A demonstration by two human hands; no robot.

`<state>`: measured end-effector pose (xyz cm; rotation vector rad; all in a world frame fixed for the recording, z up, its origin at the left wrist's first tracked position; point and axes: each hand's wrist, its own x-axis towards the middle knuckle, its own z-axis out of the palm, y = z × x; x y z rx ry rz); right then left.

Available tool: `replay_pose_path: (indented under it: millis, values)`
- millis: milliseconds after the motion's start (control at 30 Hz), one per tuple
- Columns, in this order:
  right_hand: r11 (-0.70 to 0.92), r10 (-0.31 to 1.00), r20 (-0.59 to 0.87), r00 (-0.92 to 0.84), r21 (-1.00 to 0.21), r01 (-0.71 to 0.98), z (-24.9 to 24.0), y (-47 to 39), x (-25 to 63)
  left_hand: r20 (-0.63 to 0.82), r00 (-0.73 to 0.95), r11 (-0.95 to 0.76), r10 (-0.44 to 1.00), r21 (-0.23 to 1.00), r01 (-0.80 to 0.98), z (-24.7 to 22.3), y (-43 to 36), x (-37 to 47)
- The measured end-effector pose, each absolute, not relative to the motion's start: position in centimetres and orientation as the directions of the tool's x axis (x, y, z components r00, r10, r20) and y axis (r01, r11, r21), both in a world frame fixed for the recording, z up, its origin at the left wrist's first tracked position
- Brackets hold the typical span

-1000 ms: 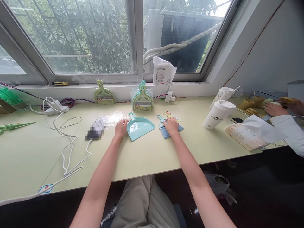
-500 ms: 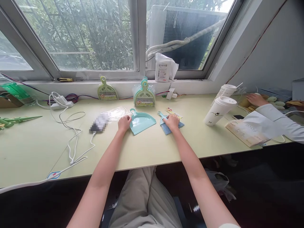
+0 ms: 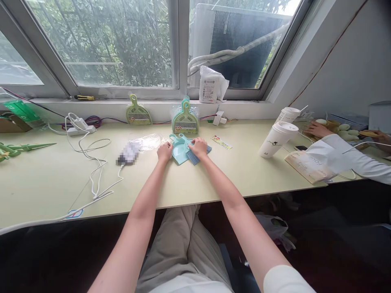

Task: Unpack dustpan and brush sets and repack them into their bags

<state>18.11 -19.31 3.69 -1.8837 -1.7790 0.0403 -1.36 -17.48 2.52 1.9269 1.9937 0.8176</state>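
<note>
A light teal dustpan (image 3: 179,152) lies on the pale yellow-green table (image 3: 189,183), in front of me. My left hand (image 3: 165,151) is closed on its left side near the handle. In my right hand (image 3: 199,147) is a small hand brush (image 3: 195,157) with blue bristles and a teal handle. The brush overlaps the dustpan's right part, and its handle loop is above the pan. Whether the brush rests in the pan or hovers over it, I cannot tell. A printed label card (image 3: 221,142) lies right of the brush.
Packed dustpan sets (image 3: 185,122) and a green one (image 3: 138,114) lean at the wall. Clear plastic wrap (image 3: 152,141) and white cables (image 3: 98,171) lie left. Right are lidded cups (image 3: 275,140), a tissue pack (image 3: 311,165) and another person's hand (image 3: 317,129).
My right hand has brought the brush left from beside the label card onto the dustpan. My left hand stays at the pan, which sits slightly farther back in view.
</note>
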Motion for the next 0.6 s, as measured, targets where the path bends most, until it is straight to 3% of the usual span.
replay_pose_path:
  millis: [267,400,500,600]
  values:
    - [0.065,0.963,0.269,-0.009,-0.203,0.977,5.0,-18.1,16.3,0.223,0.105,-0.204,0.969,0.488,0.849,2.4,-19.4,2.2]
    - [0.111,0.953,0.299,-0.039,-0.227,0.968,4.2,-18.8,16.9,0.319,0.2,-0.328,0.927,0.424,0.844,2.7,-20.1,2.7]
    - [0.117,0.952,0.304,-0.031,-0.269,0.956,3.8,-19.0,17.2,0.485,0.265,-0.436,0.834,0.283,0.854,3.2,-20.0,2.0]
    - [0.132,0.96,0.274,-0.052,-0.285,0.949,4.1,-18.8,17.2,0.495,0.429,-0.563,0.755,0.154,0.812,3.5,-19.6,1.0]
